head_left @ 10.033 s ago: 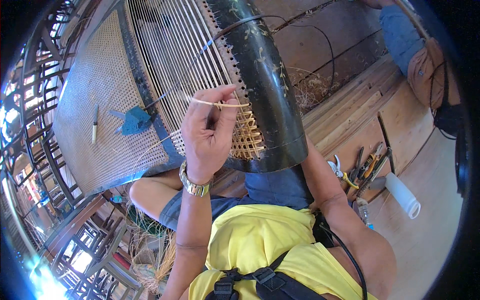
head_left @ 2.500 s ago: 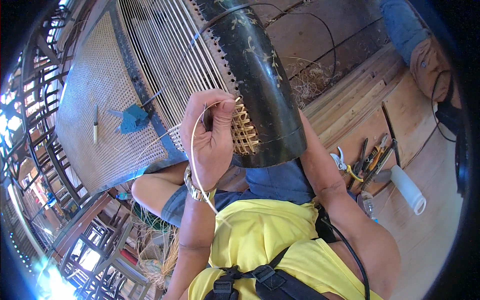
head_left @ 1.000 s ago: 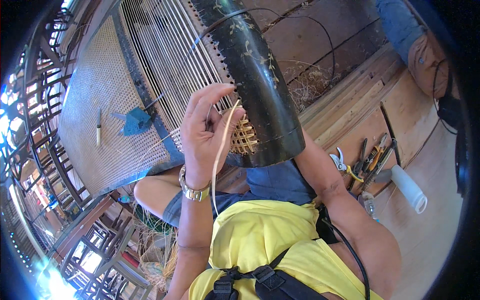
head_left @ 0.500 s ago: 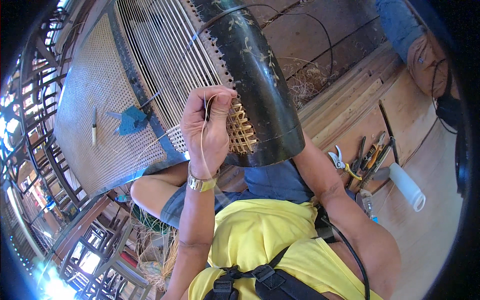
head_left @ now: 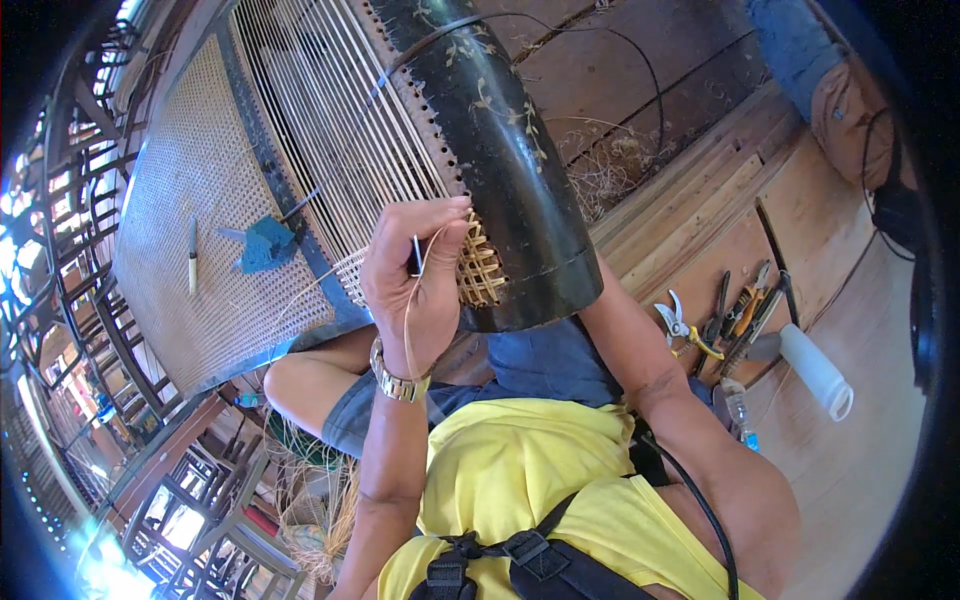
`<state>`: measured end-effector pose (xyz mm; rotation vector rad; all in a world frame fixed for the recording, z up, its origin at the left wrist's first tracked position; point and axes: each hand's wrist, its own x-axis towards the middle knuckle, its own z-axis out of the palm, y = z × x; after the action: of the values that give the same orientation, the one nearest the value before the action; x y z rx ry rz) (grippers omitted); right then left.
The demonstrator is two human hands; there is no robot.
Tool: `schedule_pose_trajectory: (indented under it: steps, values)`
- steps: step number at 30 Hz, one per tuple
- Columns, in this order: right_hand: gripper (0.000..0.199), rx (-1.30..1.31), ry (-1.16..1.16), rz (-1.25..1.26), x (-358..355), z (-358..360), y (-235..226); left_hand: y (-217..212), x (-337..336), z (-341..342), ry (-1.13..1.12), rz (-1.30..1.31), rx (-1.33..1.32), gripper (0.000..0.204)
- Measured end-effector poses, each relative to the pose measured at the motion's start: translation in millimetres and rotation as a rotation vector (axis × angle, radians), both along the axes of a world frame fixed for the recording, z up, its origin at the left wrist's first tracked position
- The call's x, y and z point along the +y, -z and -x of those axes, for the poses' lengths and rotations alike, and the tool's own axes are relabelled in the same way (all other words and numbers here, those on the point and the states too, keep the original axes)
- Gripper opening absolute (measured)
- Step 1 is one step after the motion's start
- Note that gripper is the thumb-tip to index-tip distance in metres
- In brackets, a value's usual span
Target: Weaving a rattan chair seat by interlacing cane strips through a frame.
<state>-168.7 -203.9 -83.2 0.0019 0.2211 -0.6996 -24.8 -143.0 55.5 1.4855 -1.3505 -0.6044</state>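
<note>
Cane strand (head_left: 412,310), thin and pale, is running from the left hand's (head_left: 415,285) fingertips down across the palm toward the wrist, its long axis lying near vertical in the view. The fingers are pressing together, pinching the strand along with a small dark tool (head_left: 416,256), whose shape is too hidden by the fingers to make out. That hand is hovering against the small woven patch (head_left: 480,275) at the lower corner of the black chair frame (head_left: 500,150), which is resting across the person's lap. The frame's long black rail is slanting from the upper middle down to the right, and its taut parallel cane strands (head_left: 330,130) are running up and to the left.

The right hand is passing behind the black rail and is not showing; only the forearm is visible, so its grip cannot be told.

A finished woven cane panel (head_left: 200,240) is lying beyond the frame on the left, carrying a blue scrap (head_left: 265,245) and a small pale peg (head_left: 192,262). On the wooden floor (head_left: 830,440) to the right, pliers and cutters (head_left: 720,320) are lying loose beside a white tube (head_left: 815,370) and a small clear bottle (head_left: 738,410). Loose cane fibres (head_left: 320,500) are bunching below the left elbow, their ends hard to follow.
</note>
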Motion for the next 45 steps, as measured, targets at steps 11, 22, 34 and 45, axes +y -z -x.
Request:
schedule_pose_trajectory:
  steps: [11, 22, 34, 45]
  values:
    - [0.017, 0.985, -0.025, 0.394, -33.8, 36.9, 62.4, -10.0, 46.5, -10.5, 0.044, -0.085, 0.525, 0.009]
    - [0.018, 1.529, 0.479, 0.693, -41.1, 124.1, -69.6, 44.6, 127.6, -72.5, -0.255, -0.084, 1.305, 0.016]
    - [0.026, 1.107, -0.076, 1.862, 15.7, -126.2, -176.5, 78.0, 147.2, -33.6, -0.496, -0.085, 1.343, 0.018]
    - [0.058, 1.168, -0.365, 2.447, 46.1, -350.7, -77.6, 112.2, 163.0, -40.8, -0.41, -0.1, 1.681, 0.015]
